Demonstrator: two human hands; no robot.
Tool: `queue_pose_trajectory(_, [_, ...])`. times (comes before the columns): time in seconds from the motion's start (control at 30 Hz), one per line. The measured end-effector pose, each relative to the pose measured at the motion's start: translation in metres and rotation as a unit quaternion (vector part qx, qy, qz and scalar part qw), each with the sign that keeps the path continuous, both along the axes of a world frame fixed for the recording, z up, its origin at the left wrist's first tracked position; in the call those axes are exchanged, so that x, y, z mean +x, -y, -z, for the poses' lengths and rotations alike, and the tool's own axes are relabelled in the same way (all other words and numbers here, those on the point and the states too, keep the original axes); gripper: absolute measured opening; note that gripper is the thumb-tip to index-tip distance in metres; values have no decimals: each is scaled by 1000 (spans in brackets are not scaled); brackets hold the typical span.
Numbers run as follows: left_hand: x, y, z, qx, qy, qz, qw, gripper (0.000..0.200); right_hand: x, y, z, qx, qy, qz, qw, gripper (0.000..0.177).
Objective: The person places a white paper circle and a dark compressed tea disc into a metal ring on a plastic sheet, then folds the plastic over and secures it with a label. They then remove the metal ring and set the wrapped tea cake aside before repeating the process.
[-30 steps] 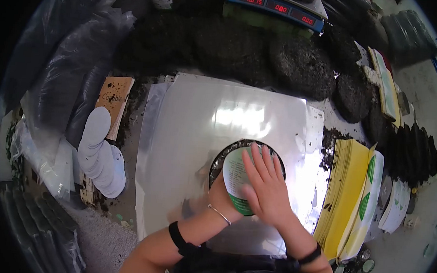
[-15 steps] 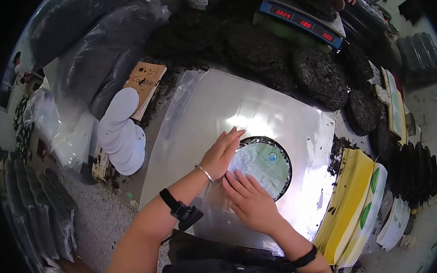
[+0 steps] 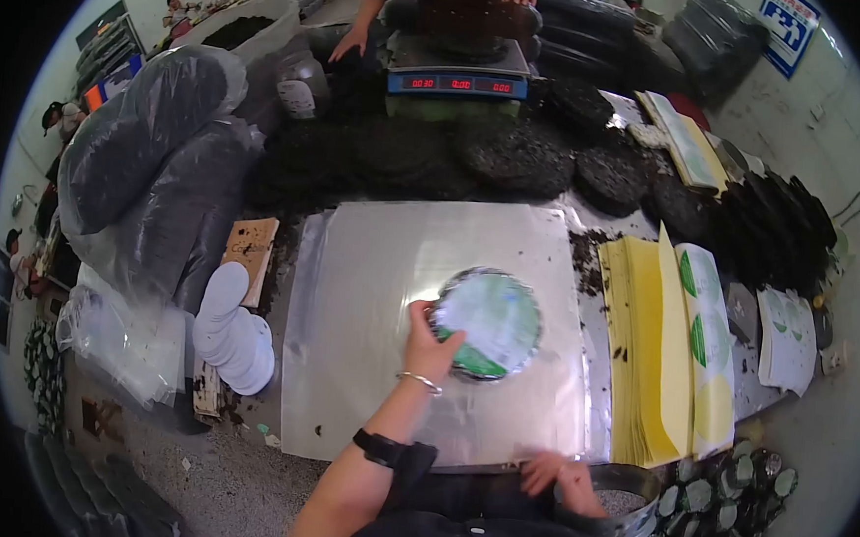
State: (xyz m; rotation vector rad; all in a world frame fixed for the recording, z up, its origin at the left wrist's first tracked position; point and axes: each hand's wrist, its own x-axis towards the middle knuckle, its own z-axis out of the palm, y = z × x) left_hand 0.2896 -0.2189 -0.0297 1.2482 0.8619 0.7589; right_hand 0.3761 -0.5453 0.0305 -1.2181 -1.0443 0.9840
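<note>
My left hand (image 3: 430, 342) grips the left edge of a round flat pack (image 3: 491, 321), thumb over its top and fingers at the rim. The pack has shiny wrapping and a green-and-white label, and it overlaps the silver metal sheet (image 3: 372, 245) on the table. Low at the table's front edge is my right hand (image 3: 560, 478), its fingers smeared by motion. A wide grey ring (image 3: 621, 526) overlaps my right hand and wrist.
Yellow sheets (image 3: 646, 351) and a green-printed label stack (image 3: 705, 354) lie right. White discs (image 3: 238, 340) stand left. Dark round cakes (image 3: 515, 161) and a blue scale (image 3: 458, 84) line the back. Across from me, another person's hand (image 3: 350, 42) shows. Wrapped packs (image 3: 720, 513) lie lower right.
My view has tilted up and turned. The pack's label, readable before, now shows a green part and glare. My left hand now grips the pack; my right hand has left it for the table's front edge.
</note>
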Motion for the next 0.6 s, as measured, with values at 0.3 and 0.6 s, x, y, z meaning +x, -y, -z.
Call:
queue_pose_trajectory(0.3, [51,125,-70,376,-471,291,744,96,-47,125,73,-279,-112,176,937,75])
queue_pose_trajectory(0.6, [78,150,-20,476,-492,314,658,101,-34,103,10,-281,-337,224,870,92])
